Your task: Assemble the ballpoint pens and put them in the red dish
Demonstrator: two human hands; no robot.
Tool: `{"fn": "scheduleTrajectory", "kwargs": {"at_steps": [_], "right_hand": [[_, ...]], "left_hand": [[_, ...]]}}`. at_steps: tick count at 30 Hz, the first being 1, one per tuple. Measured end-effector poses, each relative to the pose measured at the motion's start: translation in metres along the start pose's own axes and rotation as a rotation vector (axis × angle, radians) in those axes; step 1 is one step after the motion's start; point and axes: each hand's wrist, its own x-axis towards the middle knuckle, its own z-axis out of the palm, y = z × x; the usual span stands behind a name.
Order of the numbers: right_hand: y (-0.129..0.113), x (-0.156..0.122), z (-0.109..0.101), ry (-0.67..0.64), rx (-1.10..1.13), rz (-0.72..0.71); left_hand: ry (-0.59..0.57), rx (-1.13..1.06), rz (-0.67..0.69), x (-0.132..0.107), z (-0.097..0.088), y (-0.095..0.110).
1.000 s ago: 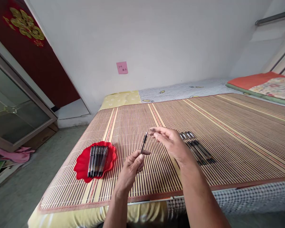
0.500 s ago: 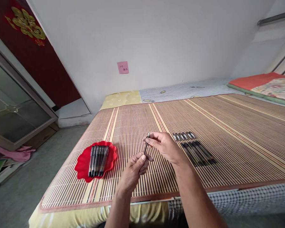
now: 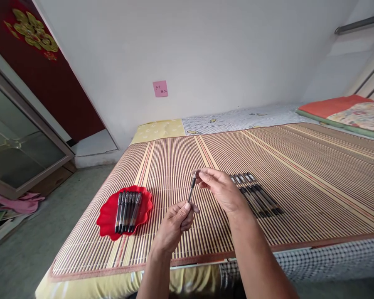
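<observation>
My left hand (image 3: 174, 222) pinches the lower end of a dark pen (image 3: 191, 190) and holds it tilted upright over the striped bamboo mat (image 3: 314, 174). My right hand (image 3: 220, 189) pinches the pen's top end with thumb and fingers. A red scalloped plate (image 3: 107, 218) to the left holds a row of several black pens (image 3: 127, 205). Right of my hands, several more pens (image 3: 257, 195) lie side by side on the mat.
The mat covers a bed against a white wall with a pink sticky note (image 3: 160, 88). A folded orange quilt (image 3: 345, 110) lies at the far right. A glass door (image 3: 15, 137) and pink cloth (image 3: 18, 202) are on the floor side, left.
My right hand, open a second ago, closed on the pen's top end and now sits slightly higher. My left hand stayed put, holding the pen.
</observation>
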Motion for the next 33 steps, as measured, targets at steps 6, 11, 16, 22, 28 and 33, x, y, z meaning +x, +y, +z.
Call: {"fn": "scheduleTrajectory", "kwargs": {"at_steps": [6,11,16,22,28,33], "right_hand": [[0.0015,0.0008,-0.0005,0.0,0.014,0.016],[0.0024,0.0012,-0.003,0.019,0.008,0.034],[0.0034,0.001,-0.0047,0.069,-0.097,0.029],[-0.0018,-0.0015,-0.0042,-0.012,-0.046,0.021],[0.0024,0.0005,-0.0079,0.005,-0.081,0.022],[-0.0017,-0.0013,-0.0063,0.001,-0.098,0.02]], "left_hand": [[-0.041,0.043,0.007,-0.0003,-0.0025,-0.0025],[-0.039,0.083,0.002,-0.0011,-0.001,-0.0015],[0.014,0.15,0.004,-0.0003,-0.0025,-0.0023],[-0.004,0.114,0.014,-0.0012,-0.0018,-0.0036],[0.004,0.131,0.013,-0.0001,-0.003,-0.0039],[0.006,0.127,0.022,0.0008,-0.0041,-0.0033]]}}
